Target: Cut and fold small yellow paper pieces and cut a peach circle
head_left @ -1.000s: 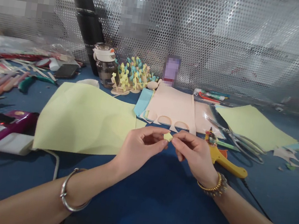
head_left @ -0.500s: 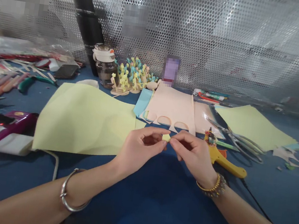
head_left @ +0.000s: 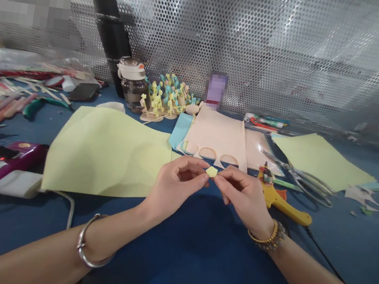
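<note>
On the left, a magenta-and-white plastic device (head_left: 2, 167) sat touching the edge of a large pale yellow-green paper sheet (head_left: 103, 153) on the blue tabletop (head_left: 195, 251). At that sheet's right edge, the left hand (head_left: 178, 187) and right hand (head_left: 243, 197) met, fingers curled narrowly, their fingertips (head_left: 218, 178) pinching a small yellow-green paper piece (head_left: 211, 171) just below a peach card with round cut-outs (head_left: 214, 136). Farther right lay a yellow-handled tool (head_left: 286, 207), steel scissors (head_left: 310, 187), another yellow-green sheet (head_left: 324, 161) and white paper scraps (head_left: 361, 196).
</note>
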{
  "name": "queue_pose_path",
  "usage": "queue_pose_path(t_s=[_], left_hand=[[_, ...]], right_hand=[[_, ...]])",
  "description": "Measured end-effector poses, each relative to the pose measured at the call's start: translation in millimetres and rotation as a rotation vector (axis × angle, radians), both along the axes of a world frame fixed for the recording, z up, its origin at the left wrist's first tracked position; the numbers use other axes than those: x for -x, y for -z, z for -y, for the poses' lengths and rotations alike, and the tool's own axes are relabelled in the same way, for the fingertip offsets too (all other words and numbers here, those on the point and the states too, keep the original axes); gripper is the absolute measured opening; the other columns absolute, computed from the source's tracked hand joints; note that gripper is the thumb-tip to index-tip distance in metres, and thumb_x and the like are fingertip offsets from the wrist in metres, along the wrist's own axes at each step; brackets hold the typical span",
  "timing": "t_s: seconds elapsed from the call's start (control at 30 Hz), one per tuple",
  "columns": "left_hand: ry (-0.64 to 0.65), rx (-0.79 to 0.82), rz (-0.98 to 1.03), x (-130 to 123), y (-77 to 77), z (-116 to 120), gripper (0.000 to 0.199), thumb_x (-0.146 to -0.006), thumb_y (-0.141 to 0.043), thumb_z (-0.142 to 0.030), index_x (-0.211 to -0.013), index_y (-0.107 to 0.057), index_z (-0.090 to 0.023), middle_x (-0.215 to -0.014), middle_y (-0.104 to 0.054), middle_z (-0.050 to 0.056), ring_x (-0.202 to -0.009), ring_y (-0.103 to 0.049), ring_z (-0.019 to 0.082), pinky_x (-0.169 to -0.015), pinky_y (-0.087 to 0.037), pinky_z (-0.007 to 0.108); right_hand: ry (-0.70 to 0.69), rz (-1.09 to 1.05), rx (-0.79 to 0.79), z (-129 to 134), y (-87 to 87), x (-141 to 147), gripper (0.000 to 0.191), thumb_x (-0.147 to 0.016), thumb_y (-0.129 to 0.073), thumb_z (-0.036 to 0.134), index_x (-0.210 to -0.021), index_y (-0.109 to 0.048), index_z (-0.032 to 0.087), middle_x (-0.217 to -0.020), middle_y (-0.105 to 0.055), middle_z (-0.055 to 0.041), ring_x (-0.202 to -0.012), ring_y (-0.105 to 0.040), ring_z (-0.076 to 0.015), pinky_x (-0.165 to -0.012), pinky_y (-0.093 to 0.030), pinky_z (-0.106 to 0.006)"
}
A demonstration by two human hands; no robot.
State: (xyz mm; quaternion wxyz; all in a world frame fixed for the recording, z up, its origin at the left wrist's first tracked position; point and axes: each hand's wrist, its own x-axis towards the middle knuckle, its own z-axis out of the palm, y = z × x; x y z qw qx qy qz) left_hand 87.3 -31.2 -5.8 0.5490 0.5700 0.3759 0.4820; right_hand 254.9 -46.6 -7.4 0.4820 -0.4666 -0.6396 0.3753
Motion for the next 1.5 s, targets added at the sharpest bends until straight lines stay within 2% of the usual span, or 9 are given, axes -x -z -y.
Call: queue_pose_path(t_s=[0.3, 0.6, 0.87, 1.17, 1.5], left_hand=[[-0.016, -0.016, -0.032, 0.0, 0.9, 1.8, 0.019, -0.075, -0.070, -0.026, -0.093, -0.069, -0.019, -0.079, -0.071, 0.001, -0.074, -0.068, 0.014, -0.070, -0.055, 0.025], [0.036, -0.023, -0.020, -1.0, 1.5, 1.1, 0.023, -0.074, -0.071, -0.022, -0.097, -0.070, -0.021, -0.083, -0.072, 0.001, -0.077, -0.067, 0.013, -0.071, -0.055, 0.023], [-0.012, 0.001, -0.067, -1.2, -3.9, 3.6, 0.019, -0.073, -0.071, -0.022, -0.092, -0.071, -0.020, -0.079, -0.071, 0.001, -0.072, -0.066, 0.013, -0.069, -0.054, 0.024], [0.009, 0.033, 0.056, -0.8, 1.4, -0.2, 0.025, -0.074, -0.072, -0.021, -0.098, -0.069, -0.020, -0.074, -0.068, -0.002, -0.069, -0.065, 0.008, -0.067, -0.052, 0.018], [-0.013, 0.032, 0.049, 0.2, 1.5, -1.7, 0.022, -0.074, -0.071, -0.020, -0.095, -0.069, -0.019, -0.074, -0.069, -0.001, -0.069, -0.066, 0.010, -0.062, -0.051, 0.017]], right_hand=[[-0.048, -0.016, 0.058, -0.1, -2.1, -3.0, 0.019, -0.084, -0.061, 0.034, -0.075, -0.065, 0.018, -0.060, -0.051, 0.0042, -0.043, -0.044, -0.0057, -0.041, -0.036, -0.020], [0.018, -0.043, 0.050, -2.5, 1.3, -5.2, 0.022, -0.085, -0.059, 0.035, -0.074, -0.064, 0.017, -0.049, -0.047, 0.0060, -0.041, -0.042, -0.0065, -0.042, -0.034, -0.021], [-0.004, -0.066, 0.098, -3.2, 3.8, -4.7, 0.022, -0.085, -0.060, 0.036, -0.075, -0.064, 0.017, -0.047, -0.047, 0.0067, -0.040, -0.042, -0.0061, -0.042, -0.033, -0.020], [-0.005, 0.011, 0.020, -1.3, -2.1, -3.0, 0.022, -0.085, -0.059, 0.032, -0.070, -0.063, 0.017, -0.053, -0.048, 0.0061, -0.042, -0.043, -0.0047, -0.043, -0.035, -0.019], [-0.004, 0.039, 0.013, -1.8, -1.5, -0.8, 0.020, -0.085, -0.059, 0.031, -0.070, -0.062, 0.017, -0.055, -0.048, 0.0057, -0.042, -0.043, -0.0043, -0.041, -0.035, -0.018]])
